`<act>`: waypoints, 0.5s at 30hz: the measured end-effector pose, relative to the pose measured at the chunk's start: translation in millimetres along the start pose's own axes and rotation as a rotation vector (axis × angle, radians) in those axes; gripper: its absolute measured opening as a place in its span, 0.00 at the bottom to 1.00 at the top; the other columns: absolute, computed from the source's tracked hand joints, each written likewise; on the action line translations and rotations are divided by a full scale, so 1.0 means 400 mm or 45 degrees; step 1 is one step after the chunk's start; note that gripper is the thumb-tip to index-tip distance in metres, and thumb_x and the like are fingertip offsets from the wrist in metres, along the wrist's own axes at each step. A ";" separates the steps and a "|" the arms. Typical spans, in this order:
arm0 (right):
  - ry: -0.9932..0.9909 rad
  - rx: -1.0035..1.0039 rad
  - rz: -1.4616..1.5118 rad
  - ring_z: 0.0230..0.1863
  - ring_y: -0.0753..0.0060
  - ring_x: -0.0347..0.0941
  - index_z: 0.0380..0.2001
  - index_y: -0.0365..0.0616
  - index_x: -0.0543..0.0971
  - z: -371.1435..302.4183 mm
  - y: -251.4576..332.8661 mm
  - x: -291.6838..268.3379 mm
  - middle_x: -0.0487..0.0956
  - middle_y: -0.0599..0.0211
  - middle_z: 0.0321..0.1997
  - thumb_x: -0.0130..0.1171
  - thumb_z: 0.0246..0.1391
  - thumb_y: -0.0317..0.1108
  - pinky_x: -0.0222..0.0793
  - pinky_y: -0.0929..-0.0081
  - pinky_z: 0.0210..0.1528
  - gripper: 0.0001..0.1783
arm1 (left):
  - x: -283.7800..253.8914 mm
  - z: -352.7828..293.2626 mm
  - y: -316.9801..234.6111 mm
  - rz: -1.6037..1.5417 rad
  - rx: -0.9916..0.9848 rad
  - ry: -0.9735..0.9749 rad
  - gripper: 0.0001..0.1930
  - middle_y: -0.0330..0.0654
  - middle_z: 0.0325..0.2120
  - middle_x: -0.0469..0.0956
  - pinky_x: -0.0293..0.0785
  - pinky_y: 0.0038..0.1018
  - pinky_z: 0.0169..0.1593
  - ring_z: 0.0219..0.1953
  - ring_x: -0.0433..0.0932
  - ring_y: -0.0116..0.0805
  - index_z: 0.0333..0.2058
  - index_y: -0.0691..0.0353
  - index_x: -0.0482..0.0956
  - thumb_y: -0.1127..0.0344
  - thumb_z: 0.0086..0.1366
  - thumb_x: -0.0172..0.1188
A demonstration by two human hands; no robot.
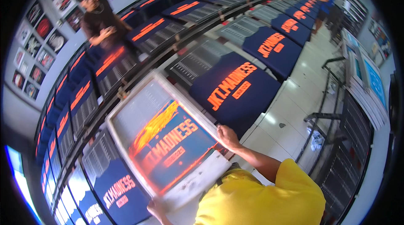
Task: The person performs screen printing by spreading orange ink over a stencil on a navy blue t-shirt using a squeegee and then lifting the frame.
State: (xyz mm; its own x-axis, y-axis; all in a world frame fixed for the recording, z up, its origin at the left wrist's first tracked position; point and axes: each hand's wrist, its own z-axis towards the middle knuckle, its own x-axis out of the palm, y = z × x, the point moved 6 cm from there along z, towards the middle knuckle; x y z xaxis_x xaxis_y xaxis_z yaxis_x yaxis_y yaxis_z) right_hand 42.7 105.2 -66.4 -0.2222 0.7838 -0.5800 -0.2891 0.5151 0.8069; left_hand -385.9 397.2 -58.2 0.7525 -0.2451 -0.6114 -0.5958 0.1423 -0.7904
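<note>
A screen-printing frame (198, 129) with a pale, worn rim lies in front of me, set at a slant. Bright orange ink (158, 126) is pooled in a band across its mesh, and orange lettering shows through the blue-green stencil (198, 143). My right hand (227, 137) is closed round the frame's right side. At the lower left corner, my left hand (156, 209) grips the rim, its fingers partly hidden. Just beyond the right side lies a navy shirt panel (248, 99) with orange lettering on a printing board; to the left is another printed navy panel (120, 191).
Long rows of printing boards carry navy panels (273, 45) with orange prints. A person in dark clothes (103, 25) stands across the boards; another in blue (327, 0) is far right. Along the right aisle are a black metal rack (326, 117) and stacked frames (366, 82).
</note>
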 end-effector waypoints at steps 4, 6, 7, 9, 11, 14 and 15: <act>-0.176 -0.185 0.087 0.47 0.48 0.76 0.46 0.37 0.78 -0.005 0.011 -0.017 0.79 0.48 0.45 0.50 0.63 0.38 0.71 0.59 0.51 0.17 | 0.002 -0.011 -0.029 0.039 -0.102 -0.068 0.18 0.39 0.11 0.69 0.59 0.38 0.21 0.18 0.63 0.26 0.17 0.69 0.76 0.60 0.59 0.58; -0.214 -0.276 0.131 0.45 0.52 0.77 0.47 0.36 0.77 -0.010 0.034 -0.038 0.79 0.51 0.44 0.50 0.63 0.34 0.72 0.64 0.48 0.15 | 0.008 0.003 -0.024 0.203 -0.060 -0.082 0.22 0.35 0.10 0.61 0.51 0.34 0.21 0.17 0.55 0.23 0.16 0.69 0.67 0.62 0.67 0.57; -0.189 -0.275 0.133 0.45 0.52 0.77 0.46 0.35 0.77 -0.010 0.039 -0.041 0.79 0.50 0.45 0.50 0.63 0.33 0.72 0.64 0.48 0.14 | 0.011 0.005 -0.030 0.176 -0.018 -0.043 0.22 0.40 0.10 0.62 0.54 0.35 0.21 0.17 0.57 0.25 0.17 0.70 0.69 0.61 0.67 0.56; -0.247 -0.421 0.157 0.47 0.52 0.75 0.47 0.35 0.76 -0.018 0.070 -0.040 0.78 0.51 0.47 0.53 0.61 0.31 0.71 0.63 0.51 0.14 | -0.004 0.027 0.023 0.430 0.225 -0.040 0.20 0.50 0.12 0.68 0.61 0.37 0.24 0.17 0.62 0.29 0.21 0.72 0.73 0.61 0.67 0.55; -0.310 -0.734 -0.071 0.50 0.52 0.73 0.49 0.35 0.74 -0.061 0.146 -0.059 0.77 0.52 0.48 0.55 0.59 0.30 0.70 0.61 0.53 0.16 | -0.035 0.001 -0.017 0.420 0.154 -0.088 0.21 0.52 0.15 0.74 0.65 0.36 0.25 0.18 0.69 0.31 0.23 0.72 0.76 0.59 0.68 0.54; 0.351 -0.955 -0.097 0.55 0.49 0.71 0.54 0.40 0.73 -0.166 0.258 -0.023 0.75 0.56 0.56 0.61 0.55 0.34 0.66 0.58 0.58 0.24 | -0.098 -0.061 -0.011 -0.069 0.234 -0.318 0.22 0.46 0.20 0.80 0.70 0.32 0.25 0.21 0.77 0.32 0.28 0.71 0.80 0.56 0.70 0.53; 0.607 -1.029 -0.129 0.56 0.50 0.70 0.56 0.41 0.72 -0.214 0.275 -0.006 0.74 0.58 0.58 0.62 0.54 0.35 0.65 0.58 0.60 0.26 | -0.090 -0.081 -0.005 -0.191 0.136 -0.080 0.22 0.45 0.22 0.81 0.70 0.30 0.26 0.22 0.78 0.31 0.30 0.70 0.81 0.54 0.70 0.52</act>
State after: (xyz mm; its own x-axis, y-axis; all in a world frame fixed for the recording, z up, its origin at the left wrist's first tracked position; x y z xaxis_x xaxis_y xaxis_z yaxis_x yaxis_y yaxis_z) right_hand -68.4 130.4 14.1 -0.4666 0.4316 -0.7720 -0.8461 0.0364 0.5318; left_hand -421.0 374.5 -33.3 0.8485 -0.2116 -0.4850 -0.4451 0.2105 -0.8704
